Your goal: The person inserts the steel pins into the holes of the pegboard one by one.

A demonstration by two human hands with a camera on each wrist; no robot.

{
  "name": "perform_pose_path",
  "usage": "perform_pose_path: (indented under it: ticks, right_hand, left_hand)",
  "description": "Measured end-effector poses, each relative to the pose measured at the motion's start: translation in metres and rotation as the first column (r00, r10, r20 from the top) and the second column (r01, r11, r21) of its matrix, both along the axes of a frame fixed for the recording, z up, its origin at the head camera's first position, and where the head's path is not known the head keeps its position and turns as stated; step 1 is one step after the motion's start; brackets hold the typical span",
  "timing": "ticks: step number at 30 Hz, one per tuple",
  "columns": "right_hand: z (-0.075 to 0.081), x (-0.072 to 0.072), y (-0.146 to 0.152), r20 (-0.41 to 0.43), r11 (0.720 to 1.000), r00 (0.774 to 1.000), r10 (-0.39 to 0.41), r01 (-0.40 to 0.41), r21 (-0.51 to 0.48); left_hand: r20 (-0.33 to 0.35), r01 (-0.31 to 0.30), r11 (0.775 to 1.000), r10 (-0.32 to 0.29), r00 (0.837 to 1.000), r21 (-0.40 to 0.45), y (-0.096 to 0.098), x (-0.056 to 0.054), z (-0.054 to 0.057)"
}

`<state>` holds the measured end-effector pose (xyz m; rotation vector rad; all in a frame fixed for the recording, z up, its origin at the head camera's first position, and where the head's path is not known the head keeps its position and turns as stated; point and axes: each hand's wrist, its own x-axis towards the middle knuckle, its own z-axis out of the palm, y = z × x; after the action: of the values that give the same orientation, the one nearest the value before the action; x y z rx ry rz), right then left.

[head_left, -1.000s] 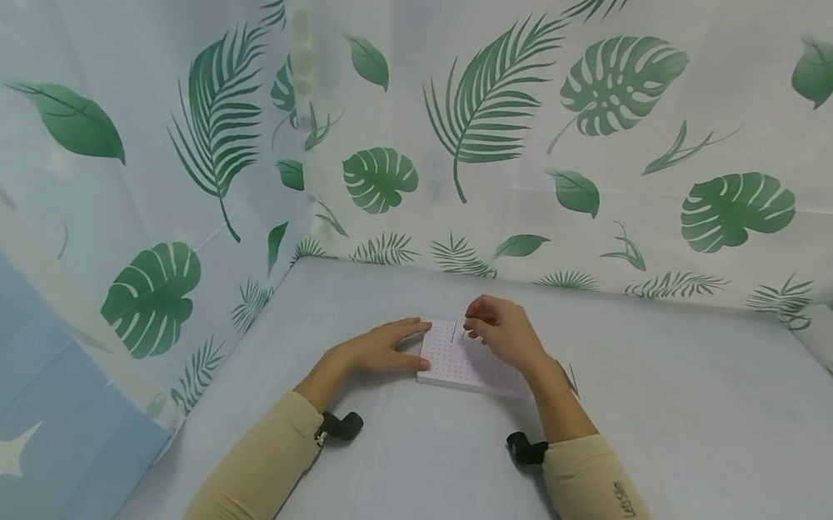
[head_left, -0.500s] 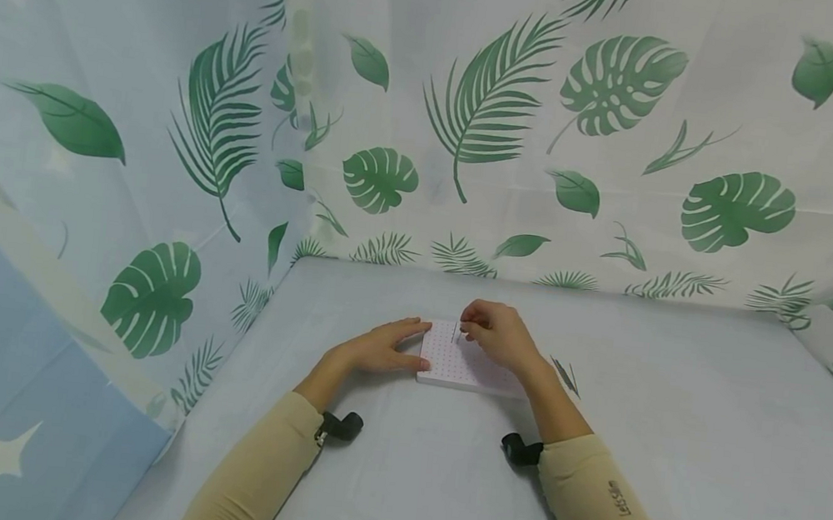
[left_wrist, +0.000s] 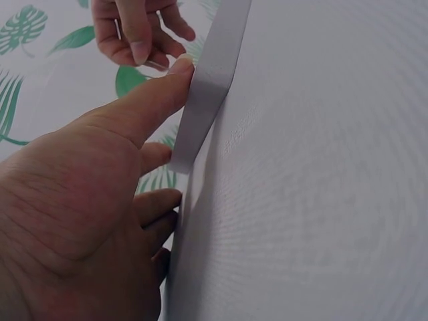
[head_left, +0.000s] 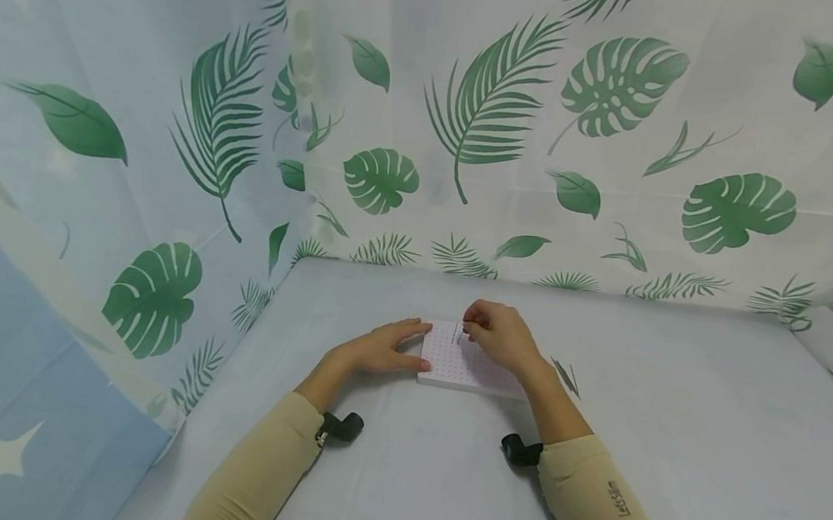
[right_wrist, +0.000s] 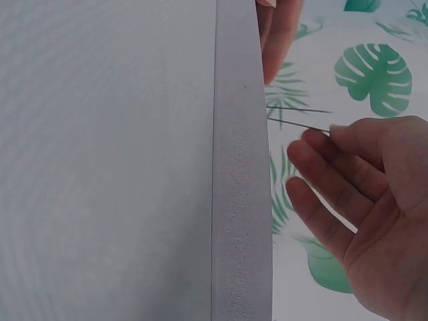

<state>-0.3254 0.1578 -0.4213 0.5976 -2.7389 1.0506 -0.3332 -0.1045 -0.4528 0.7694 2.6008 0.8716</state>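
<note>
A white pegboard (head_left: 473, 377) with a grid of small holes lies flat on the table. My left hand (head_left: 376, 347) rests at its left side, thumb on the near corner and fingers reaching to the far corner. One thin dark needle (head_left: 454, 333) stands upright in the board near its back edge. Just right of it, my right hand (head_left: 502, 335) pinches a second needle (right_wrist: 294, 124) between thumb and index finger, its lower end at the board's surface. The right wrist view shows the other fingers of that hand spread loosely.
Several loose dark needles (head_left: 566, 376) lie on the white tabletop (head_left: 669, 452), right of the board beside the right forearm. A leaf-patterned curtain (head_left: 504, 134) stands behind the table, and another hangs at the left.
My right hand has moved slightly left and down, bringing its needle nearer the standing one, then shifted very slightly right. The left hand and the board stay in place.
</note>
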Motion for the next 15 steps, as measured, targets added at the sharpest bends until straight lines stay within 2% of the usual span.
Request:
perform_pose_path:
  ticks: [15]
  right_hand:
    - [0.0008,0.0011,0.0008,-0.005,1.000,1.000,-0.004,0.004,0.018]
  left_hand:
    - [-0.001,-0.009,1.000,0.009,1.000,0.015,0.0011,0.0005,0.0005]
